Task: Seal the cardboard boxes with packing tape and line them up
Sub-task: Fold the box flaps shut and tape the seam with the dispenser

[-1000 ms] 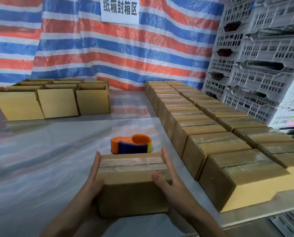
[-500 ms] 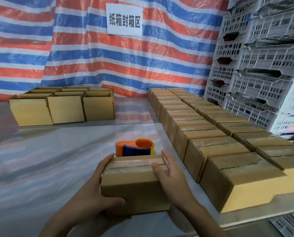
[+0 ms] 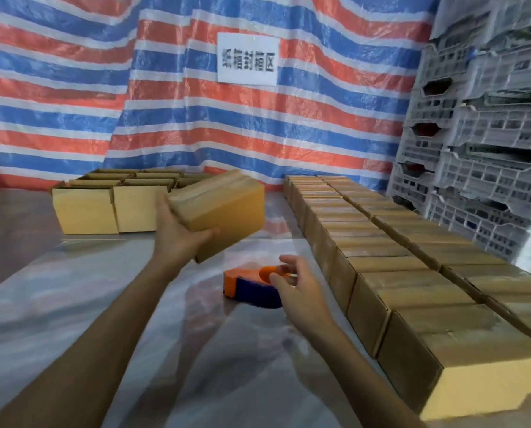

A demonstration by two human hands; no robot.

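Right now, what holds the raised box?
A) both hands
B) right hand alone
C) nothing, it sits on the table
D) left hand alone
D: the left hand grips the box in the air; the right hand is off it, empty, near the dispenser.

L arm comes in from the table's (image 3: 72, 304) near edge, bare forearm angled up twd the middle. L hand (image 3: 177, 230) is up off the surface, thumb across the near face of a sealed box (image 3: 224, 208), fingers up its left end. Box is tilted, carried by this hand alone. R arm also enters from the near edge, further right, wrist lower. R hand (image 3: 295, 285) has fingers loosely curled & spread, just over the tape dispenser (image 3: 245, 288). Contact w/ it can't be told, too blurred.
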